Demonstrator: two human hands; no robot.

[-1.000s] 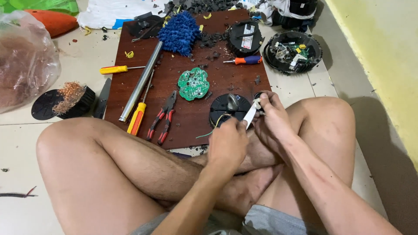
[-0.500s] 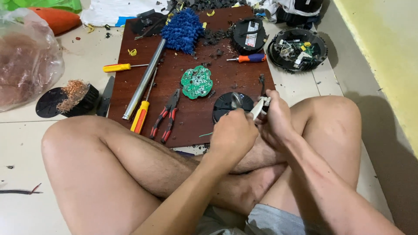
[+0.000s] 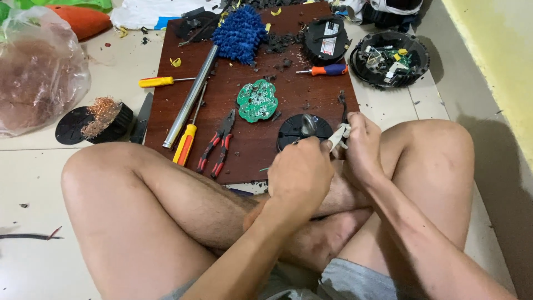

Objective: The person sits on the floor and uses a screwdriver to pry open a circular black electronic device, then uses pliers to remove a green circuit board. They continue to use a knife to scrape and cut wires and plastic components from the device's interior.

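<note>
Both hands, left hand (image 3: 297, 169) and right hand (image 3: 361, 145), around a small white part (image 3: 337, 135) (above crossed legs).

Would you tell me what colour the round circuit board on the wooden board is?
Green, seen in the head view: circuit board.

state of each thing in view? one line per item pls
Left hand: closed, gripping a tool over the black disc.
Right hand: closed on a small white part.
Black disc: flat on the board, at the hands.
Green circuit board: bare, lying flat.
Pliers: lying, handles slightly apart.
Black housing: open, wires exposed.
Plastic bag: full of copper-coloured wire.
</note>
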